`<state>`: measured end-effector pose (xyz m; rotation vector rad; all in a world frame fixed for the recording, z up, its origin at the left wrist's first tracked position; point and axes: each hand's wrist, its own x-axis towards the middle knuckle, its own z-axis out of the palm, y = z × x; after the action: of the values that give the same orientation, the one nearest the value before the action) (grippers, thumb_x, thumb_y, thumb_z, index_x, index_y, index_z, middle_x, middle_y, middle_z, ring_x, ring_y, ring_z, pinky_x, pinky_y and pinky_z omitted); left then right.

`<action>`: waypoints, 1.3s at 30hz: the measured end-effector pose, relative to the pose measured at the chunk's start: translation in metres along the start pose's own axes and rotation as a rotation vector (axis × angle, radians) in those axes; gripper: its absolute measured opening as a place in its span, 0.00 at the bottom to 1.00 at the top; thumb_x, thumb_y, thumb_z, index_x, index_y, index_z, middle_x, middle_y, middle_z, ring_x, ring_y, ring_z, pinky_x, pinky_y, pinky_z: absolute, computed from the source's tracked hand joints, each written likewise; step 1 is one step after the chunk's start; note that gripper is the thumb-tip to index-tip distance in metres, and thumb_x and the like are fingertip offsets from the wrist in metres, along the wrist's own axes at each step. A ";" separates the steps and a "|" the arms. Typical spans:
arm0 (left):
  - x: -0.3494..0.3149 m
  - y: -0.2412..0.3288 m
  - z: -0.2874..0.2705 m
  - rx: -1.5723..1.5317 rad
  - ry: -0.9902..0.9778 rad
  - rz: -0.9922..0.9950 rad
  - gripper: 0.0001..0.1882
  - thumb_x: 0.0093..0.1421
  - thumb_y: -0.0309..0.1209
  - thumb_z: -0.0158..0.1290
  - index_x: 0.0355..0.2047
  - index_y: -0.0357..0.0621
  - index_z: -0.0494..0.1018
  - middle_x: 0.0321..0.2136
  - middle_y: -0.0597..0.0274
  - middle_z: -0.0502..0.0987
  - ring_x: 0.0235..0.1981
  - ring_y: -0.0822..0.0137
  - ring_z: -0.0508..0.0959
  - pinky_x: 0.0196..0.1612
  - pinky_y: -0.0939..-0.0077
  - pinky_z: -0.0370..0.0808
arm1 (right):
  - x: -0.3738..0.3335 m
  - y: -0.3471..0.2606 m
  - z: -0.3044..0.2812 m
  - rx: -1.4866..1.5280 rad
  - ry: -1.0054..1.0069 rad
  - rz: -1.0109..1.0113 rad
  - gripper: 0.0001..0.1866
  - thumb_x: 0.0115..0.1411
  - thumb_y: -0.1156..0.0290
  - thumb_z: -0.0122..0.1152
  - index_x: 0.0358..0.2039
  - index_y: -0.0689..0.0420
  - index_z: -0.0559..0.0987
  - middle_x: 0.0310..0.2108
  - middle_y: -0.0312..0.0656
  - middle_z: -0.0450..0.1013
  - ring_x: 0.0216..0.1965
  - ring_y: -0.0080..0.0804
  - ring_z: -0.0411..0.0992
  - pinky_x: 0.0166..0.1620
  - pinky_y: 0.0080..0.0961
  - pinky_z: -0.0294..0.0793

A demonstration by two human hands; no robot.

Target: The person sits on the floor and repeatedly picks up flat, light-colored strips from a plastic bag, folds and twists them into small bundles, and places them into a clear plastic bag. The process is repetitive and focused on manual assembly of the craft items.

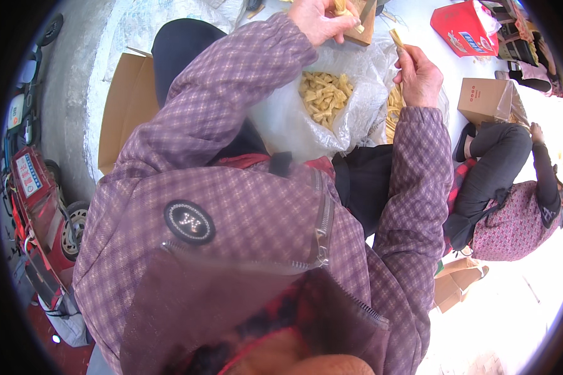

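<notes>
Fingers (344,25) of the left hand (314,20) are pinching a pale yellow strip (342,9) between thumb and fingertips, just beyond the crinkled, see-through plastic bag (280,122) that is lying before the person. In this head view, the strip is looking flat and folded, its long axis slanting, with its lower end pointing toward the person's right. Thumb and fingers of the right hand (421,75) are closing on a second yellow strip (396,37), beyond the bag's right side; its long axis is running away from the person, the free end pointing outward and slightly left. What the palm is covering, I cannot tell.

Inside the bag, short, chunky yellow pieces (325,99) are lying in a loose heap, their axes pointing every way. Longer, thinner yellow strips (393,114) are resting just right of the bag, partly behind the right wrist. Beyond the bag, a brown box (361,26) with straight edges is standing close by the left hand. Well right of the bag, a cardboard carton (483,100) is standing near a seated person (507,215) in a patterned garment.
</notes>
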<state>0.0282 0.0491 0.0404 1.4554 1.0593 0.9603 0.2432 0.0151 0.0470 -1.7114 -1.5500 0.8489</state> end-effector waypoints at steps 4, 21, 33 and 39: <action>-0.026 0.005 0.024 0.597 0.067 0.538 0.13 0.54 0.37 0.56 0.34 0.40 0.73 0.26 0.69 0.74 0.29 0.76 0.73 0.36 0.80 0.71 | -0.058 -0.038 -0.002 0.434 -0.040 -0.075 0.09 0.59 0.73 0.51 0.39 0.63 0.73 0.23 0.35 0.71 0.18 0.16 0.68 0.24 0.12 0.66; -0.109 0.006 0.086 -0.815 -0.658 -0.822 0.13 0.56 0.31 0.48 0.38 0.32 0.69 0.33 0.57 0.72 0.36 0.70 0.73 0.43 0.76 0.70 | -0.188 -0.046 -0.002 0.008 -0.175 -0.418 0.12 0.43 0.78 0.65 0.31 0.58 0.75 0.28 0.38 0.69 0.24 0.26 0.69 0.28 0.18 0.66; -0.116 0.018 0.095 -0.495 -0.569 -0.683 0.12 0.58 0.33 0.50 0.40 0.39 0.71 0.32 0.67 0.74 0.31 0.76 0.74 0.34 0.83 0.73 | -0.190 -0.039 -0.009 0.101 0.174 -0.275 0.08 0.51 0.76 0.60 0.33 0.62 0.76 0.28 0.42 0.73 0.28 0.32 0.70 0.32 0.21 0.68; -0.117 0.017 0.096 0.300 -0.683 -0.007 0.11 0.51 0.20 0.46 0.35 0.41 0.72 0.29 0.58 0.75 0.29 0.64 0.76 0.33 0.75 0.72 | -0.173 -0.014 -0.007 0.050 0.066 -0.058 0.07 0.58 0.73 0.52 0.33 0.63 0.74 0.22 0.41 0.70 0.24 0.23 0.69 0.28 0.17 0.68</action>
<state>0.0880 -0.0910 0.0422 1.8370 0.7067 0.2463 0.2272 -0.1570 0.0677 -1.6348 -1.5147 0.7877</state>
